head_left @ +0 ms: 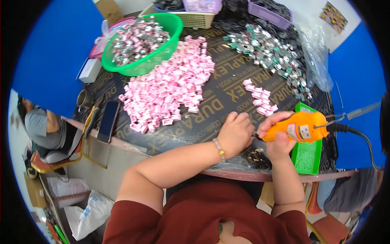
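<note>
My right hand [279, 144] is wrapped round an orange electric screwdriver [306, 127], which lies nearly level with its tip toward my left hand. My left hand [235, 135] is closed, its fingers curled at that tip; whatever they pinch is hidden. Just beyond the hands is a small group of pink plastic pieces [260, 97]. Farther left spreads a large heap of similar pink pieces [170, 87]. Beside my right hand stands a green plastic basket tray [307, 160], partly behind the screwdriver.
A round green basket [178, 30] of pink and silvery parts stands at the far left. Silvery and green parts [276, 57] lie at the far right, near purple baskets [270, 14]. A phone [108, 121] rests at the left edge. The screwdriver's black cable [361, 136] trails right. Another person [48, 126] sits left.
</note>
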### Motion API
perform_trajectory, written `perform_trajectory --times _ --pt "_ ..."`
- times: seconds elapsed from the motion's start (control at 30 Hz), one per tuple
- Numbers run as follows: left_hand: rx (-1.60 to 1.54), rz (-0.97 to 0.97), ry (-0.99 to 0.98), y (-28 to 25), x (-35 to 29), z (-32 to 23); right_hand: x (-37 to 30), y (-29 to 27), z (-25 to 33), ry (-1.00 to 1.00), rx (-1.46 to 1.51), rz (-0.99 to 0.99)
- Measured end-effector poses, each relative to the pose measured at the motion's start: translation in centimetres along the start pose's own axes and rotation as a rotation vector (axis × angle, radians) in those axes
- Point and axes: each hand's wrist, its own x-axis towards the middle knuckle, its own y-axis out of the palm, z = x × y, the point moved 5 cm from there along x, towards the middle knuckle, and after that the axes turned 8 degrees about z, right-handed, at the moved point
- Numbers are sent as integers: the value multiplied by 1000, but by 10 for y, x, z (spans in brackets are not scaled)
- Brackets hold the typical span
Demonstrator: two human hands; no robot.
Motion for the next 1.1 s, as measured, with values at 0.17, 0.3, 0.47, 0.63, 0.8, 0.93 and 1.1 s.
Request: perform_trajectory --times 0.17,0.3,0.47,0.63,0.8,0.93,1.1 --pt "-60 45 -18 -8 -3 1 0 -8 4 26 94 -89" --pt "157 109 -208 -53 1 21 -14 -29 46 -145 48 -110" --pt "549 -563 -459 -222 8 114 -51 -57 113 -283 -205 -186" --pt "269 -437 -81 -178 56 87 -79 -94 121 -321 -250 -336" --pt "225 -85 -27 -32 87 82 -87 -96 122 -266 -302 -383" --pt "-52 79 3 8 101 104 -93 -102 127 -270 -299 -376" --pt "-46 119 -53 4 95 110 -88 -125 135 -280 -275 -445"
